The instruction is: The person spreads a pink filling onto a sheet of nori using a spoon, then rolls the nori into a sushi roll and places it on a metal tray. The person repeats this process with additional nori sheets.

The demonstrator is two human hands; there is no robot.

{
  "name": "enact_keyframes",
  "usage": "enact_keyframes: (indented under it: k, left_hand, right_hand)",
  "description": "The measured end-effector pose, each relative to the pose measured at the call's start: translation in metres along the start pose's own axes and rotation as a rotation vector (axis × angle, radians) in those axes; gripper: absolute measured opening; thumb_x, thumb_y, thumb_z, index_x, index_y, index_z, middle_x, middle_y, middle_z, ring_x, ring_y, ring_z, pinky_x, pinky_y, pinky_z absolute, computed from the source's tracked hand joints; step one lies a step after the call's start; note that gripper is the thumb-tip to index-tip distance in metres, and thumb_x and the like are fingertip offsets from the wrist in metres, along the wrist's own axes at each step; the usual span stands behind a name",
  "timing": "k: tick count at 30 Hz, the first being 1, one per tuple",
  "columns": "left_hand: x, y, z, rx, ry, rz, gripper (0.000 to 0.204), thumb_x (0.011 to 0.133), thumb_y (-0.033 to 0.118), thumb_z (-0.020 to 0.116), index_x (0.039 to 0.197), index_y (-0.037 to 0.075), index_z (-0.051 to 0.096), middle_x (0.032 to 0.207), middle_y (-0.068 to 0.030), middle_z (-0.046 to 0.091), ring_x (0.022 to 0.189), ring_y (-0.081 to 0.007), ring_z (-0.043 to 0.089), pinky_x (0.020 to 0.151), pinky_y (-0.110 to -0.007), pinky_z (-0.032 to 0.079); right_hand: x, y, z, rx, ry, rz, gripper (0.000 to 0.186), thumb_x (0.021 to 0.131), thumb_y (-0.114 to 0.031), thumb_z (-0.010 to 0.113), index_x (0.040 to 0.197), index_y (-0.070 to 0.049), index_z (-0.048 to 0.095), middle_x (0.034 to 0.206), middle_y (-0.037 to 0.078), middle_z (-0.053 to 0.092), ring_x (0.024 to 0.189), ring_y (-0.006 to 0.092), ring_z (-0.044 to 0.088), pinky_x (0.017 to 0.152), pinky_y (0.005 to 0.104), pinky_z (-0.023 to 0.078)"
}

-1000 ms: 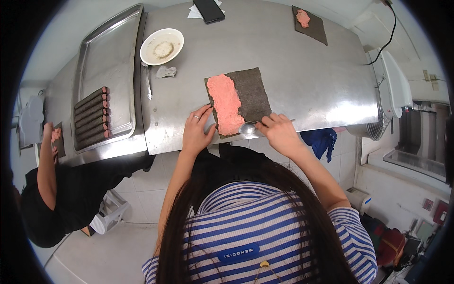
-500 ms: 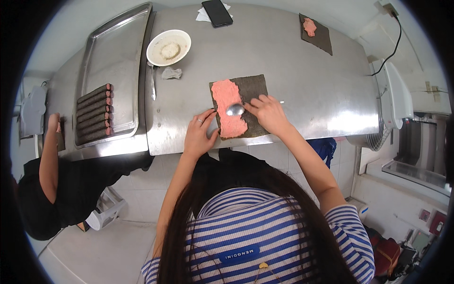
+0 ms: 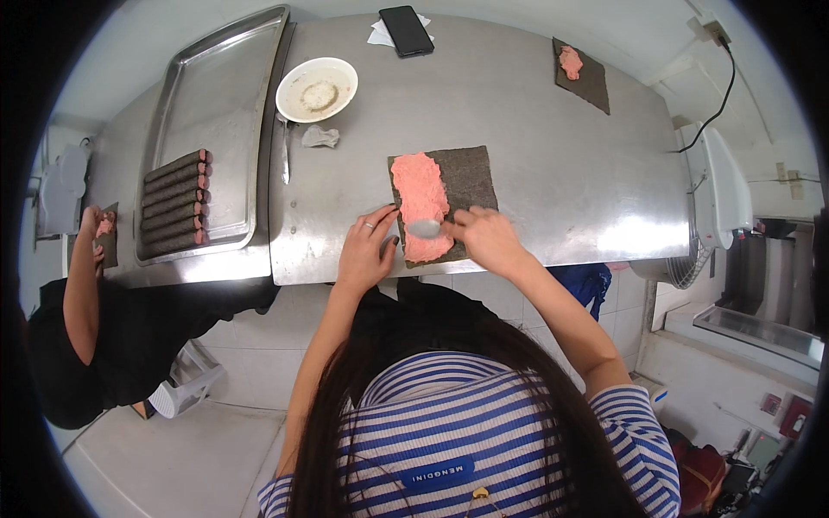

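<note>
Hands work pink paste across a dark seaweed sheet on a steel table.

Right hand grips a spoon, its bowl resting on the pink paste; left hand lies flat and released, fingers touching the sheet's near-left edge. Beyond the left hand sit a tray of dark rolls and a white bowl.

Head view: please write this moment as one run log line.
right hand: holds spoon on pink paste | left hand: on seaweed sheet edge
</note>
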State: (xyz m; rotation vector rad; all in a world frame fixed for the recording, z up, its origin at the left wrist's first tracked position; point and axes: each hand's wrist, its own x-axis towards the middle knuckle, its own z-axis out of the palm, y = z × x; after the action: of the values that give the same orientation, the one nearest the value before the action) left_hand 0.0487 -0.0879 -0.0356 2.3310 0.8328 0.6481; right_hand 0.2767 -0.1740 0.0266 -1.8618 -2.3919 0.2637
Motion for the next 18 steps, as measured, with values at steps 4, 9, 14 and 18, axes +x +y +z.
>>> enact_keyframes:
  k: [4, 9, 14, 18]
  left_hand:
    - [-0.001, -0.001, 0.0, 0.013, 0.009, 0.007, 0.047, 0.079, 0.008, 0.063, 0.125, 0.005, 0.054, 0.13, -0.0068, 0.052, 0.113, -0.0286, 0.051, 0.094, -0.039, 0.043]
    - [0.0, -0.001, 0.0, 0.013, 0.0, 0.003, 0.048, 0.077, 0.003, 0.058, 0.125, 0.005, 0.054, 0.13, -0.0068, 0.052, 0.113, -0.0285, 0.051, 0.095, -0.039, 0.043]
    - [0.0, -0.004, 0.0, 0.018, -0.014, 0.006, 0.053, 0.073, -0.003, 0.052, 0.125, 0.005, 0.054, 0.129, -0.0072, 0.052, 0.113, -0.0288, 0.051, 0.096, -0.04, 0.043]
    - [-0.002, -0.005, 0.001, 0.02, -0.003, 0.007, 0.052, 0.073, -0.003, 0.052, 0.125, 0.005, 0.054, 0.129, -0.0073, 0.053, 0.112, -0.029, 0.051, 0.095, -0.04, 0.043]
  right_hand:
    - [-0.022, -0.011, -0.012, 0.019, -0.105, -0.035, 0.027, 0.074, -0.008, 0.057, 0.098, -0.011, 0.07, 0.086, 0.004, 0.061, 0.085, 0.0225, 0.06, 0.073, 0.036, 0.051]
    - [-0.02, 0.001, -0.028, 0.077, -0.09, -0.012, 0.034, 0.073, -0.006, 0.057, 0.103, -0.014, 0.07, 0.08, 0.002, 0.058, 0.078, 0.0221, 0.058, 0.07, 0.0362, 0.05]
    - [-0.002, -0.013, -0.013, -0.022, 0.005, -0.082, 0.029, 0.074, -0.007, 0.057, 0.1, -0.011, 0.07, 0.086, 0.004, 0.06, 0.083, 0.0225, 0.059, 0.074, 0.0349, 0.048]
    - [-0.011, -0.024, -0.01, -0.099, -0.078, -0.127, 0.028, 0.074, -0.007, 0.057, 0.098, -0.012, 0.071, 0.089, 0.004, 0.061, 0.085, 0.0227, 0.059, 0.076, 0.0343, 0.048]
